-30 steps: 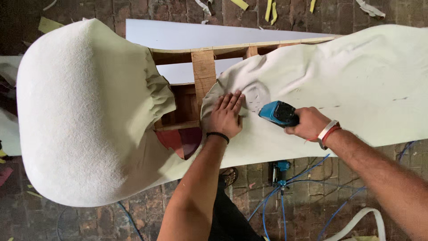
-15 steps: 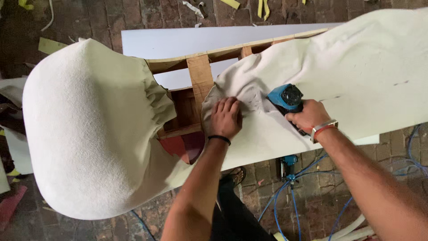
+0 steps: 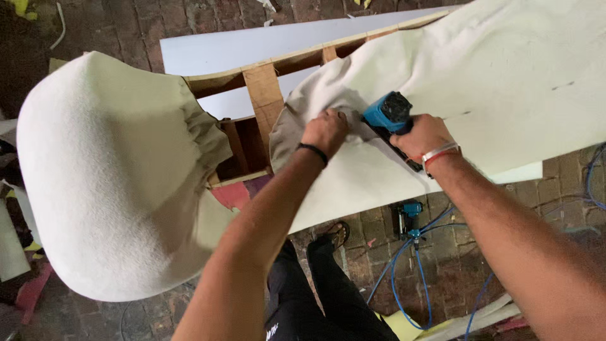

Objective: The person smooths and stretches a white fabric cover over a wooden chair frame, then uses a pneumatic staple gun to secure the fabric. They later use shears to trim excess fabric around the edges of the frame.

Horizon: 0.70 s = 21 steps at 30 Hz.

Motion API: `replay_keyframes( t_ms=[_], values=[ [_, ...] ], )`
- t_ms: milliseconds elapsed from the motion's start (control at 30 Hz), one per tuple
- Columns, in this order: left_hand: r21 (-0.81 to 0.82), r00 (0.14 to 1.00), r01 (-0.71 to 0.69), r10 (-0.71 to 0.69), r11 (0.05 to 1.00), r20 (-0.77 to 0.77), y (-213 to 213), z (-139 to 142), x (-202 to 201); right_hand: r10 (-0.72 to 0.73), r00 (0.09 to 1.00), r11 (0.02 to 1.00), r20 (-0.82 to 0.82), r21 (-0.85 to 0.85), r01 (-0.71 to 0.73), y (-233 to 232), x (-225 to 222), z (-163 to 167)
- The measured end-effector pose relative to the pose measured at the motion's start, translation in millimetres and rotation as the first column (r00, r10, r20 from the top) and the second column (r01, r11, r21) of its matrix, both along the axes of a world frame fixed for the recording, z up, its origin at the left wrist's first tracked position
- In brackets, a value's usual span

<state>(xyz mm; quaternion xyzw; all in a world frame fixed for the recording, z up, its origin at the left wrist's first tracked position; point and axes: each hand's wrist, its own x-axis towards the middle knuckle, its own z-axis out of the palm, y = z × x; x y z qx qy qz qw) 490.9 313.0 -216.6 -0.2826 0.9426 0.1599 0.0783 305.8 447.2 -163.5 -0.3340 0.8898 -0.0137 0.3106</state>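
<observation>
**Fabric pinned, stapler on the fold**

Frame [image 3: 265,95]: bare wood ribs and a white panel show through the gap at 12 o'clock. It lies on its side, which puts the edge being covered face up under the camera.

Pad [image 3: 107,170]: big cream upholstered end at 9 o'clock, cover already gathered in pleats at its right edge. Apart from both hands.

Fabric [image 3: 505,69]: cream sheet draped over the frame from 1 to 4 o'clock. Its loose end bunches at centre, just right of the upright rib. My read: it's pulled over the rail so the fold sits on wood.

Left hand [image 3: 325,131]: clenched on the bunched fabric end, knuckles up, black band on the wrist. Looks like it's holding tension and keeping the fold flat.

Right hand [image 3: 424,136]: wrapped around the blue stapler [image 3: 390,113], nose angled down-left into the fabric just beside the left fingers. Red and white bands on the wrist.

Around:
- Second blue tool [image 3: 409,215] on the brick floor [image 3: 379,252] at 5 o'clock, blue hose [image 3: 394,278] looping off it.
- Foot in a sandal [image 3: 338,235] at 6 o'clock, near the hose.
- Offcuts at 7 and 11 o'clock.

In the way: left fingers sit very close to the stapler nose. The bunching hides the wood under the fold, so I can't tell what the nose bears on.
</observation>
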Motion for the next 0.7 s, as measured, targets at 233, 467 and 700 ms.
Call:
replay_keyframes(
  t_ms=[233,467,700],
  values=[
    [0.376,0.806,-0.484,0.570,0.790,-0.160,12.3,10.0,32.0,0.018,1.000,1.000,0.001,0.011,-0.018,-1.3,1.0,1.6],
    [0.141,0.965,-0.135,0.163,0.981,-0.207,38.7,-8.7,21.2,0.054,0.998,0.997,-0.027,-0.054,-0.056,-0.8,3.4,2.1],
    [0.129,0.993,-0.082,0.092,0.988,-0.075,29.2,-0.9,9.4,0.055,0.998,0.998,-0.019,-0.040,-0.056,-2.5,2.8,4.6]
  ],
)
